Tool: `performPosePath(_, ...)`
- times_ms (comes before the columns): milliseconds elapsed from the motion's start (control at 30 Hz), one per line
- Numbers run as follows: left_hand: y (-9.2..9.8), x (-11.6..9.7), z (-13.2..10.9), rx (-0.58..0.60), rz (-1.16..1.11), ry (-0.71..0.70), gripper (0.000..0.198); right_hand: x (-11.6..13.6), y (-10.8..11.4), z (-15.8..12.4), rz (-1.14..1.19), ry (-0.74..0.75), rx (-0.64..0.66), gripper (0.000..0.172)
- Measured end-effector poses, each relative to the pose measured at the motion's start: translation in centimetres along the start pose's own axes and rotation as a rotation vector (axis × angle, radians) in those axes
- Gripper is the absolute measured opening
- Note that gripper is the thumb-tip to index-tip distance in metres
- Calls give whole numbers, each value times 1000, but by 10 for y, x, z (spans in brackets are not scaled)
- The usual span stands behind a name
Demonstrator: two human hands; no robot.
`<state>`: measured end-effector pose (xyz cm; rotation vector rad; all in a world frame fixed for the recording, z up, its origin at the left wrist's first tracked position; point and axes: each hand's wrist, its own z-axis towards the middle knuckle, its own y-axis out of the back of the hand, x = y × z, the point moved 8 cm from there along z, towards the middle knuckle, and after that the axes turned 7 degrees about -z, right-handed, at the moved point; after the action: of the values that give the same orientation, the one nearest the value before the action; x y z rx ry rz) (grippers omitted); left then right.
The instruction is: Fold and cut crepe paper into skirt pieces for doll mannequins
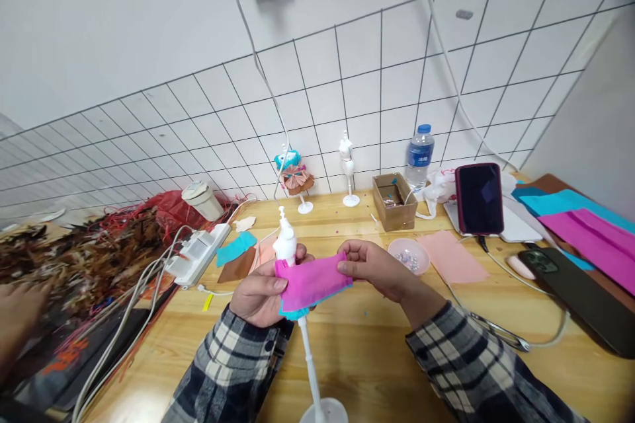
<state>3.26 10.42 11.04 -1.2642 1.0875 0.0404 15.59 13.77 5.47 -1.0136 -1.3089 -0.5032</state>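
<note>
Plaid sleeves come nearest, either side of the slim pole. Far left is another person's hand; then the power strip, which a wide left swing might bump. The left hand presses its thumb on the left end of the pink cloth, fingers behind, against the white form. The cloth spans out from the form over the tabletop. The right hand pinches its upper right corner; pulling hard could slip the cloth from that thumb or tip the form. A rightward knock could spill the bowl of beads.
</note>
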Motion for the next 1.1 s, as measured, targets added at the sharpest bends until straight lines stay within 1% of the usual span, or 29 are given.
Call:
performPosePath(67,0,-2,3,-8,6,-5,39,-2,2,1,-6,4,-4,38)
performPosePath(167,-2,0,10,-21,28,29,40,0,6,1,-21,23,-17,40)
performPosePath(233,-4,5,17,-15,39,52,42,3,9,2,-40,45,-32,40)
performPosePath(333,-8,12,29,3,13,42,42,7,15,3,-40,73,-58,40)
performPosePath(467,-13,25,39,26,-12,86,41,9,20,1,-56,54,-63,39)
performPosePath(567,-16,26,42,44,-11,88,40,11,21,-1,-103,45,-43,40)
performPosePath(667,-18,24,41,53,-8,68,38,11,24,-2,-124,47,-49,41)
performPosePath(767,-17,23,38,33,2,59,38,10,25,-2,-145,45,-56,39)
performPosePath(833,-14,23,37,-17,40,40,37,12,24,-2,-154,65,-86,36)
performPosePath(867,-10,22,37,-66,79,11,37,13,24,-2,-147,77,-123,34)
performPosePath(933,-1,18,37,-203,194,-85,36,16,21,-5,-110,83,-201,33)
performPosePath(1000,8,15,34,-345,322,-175,35,19,12,-9,-109,92,-238,35)
performPosePath(1100,15,13,31,-474,438,-252,32,28,0,-17,-217,180,-294,39)
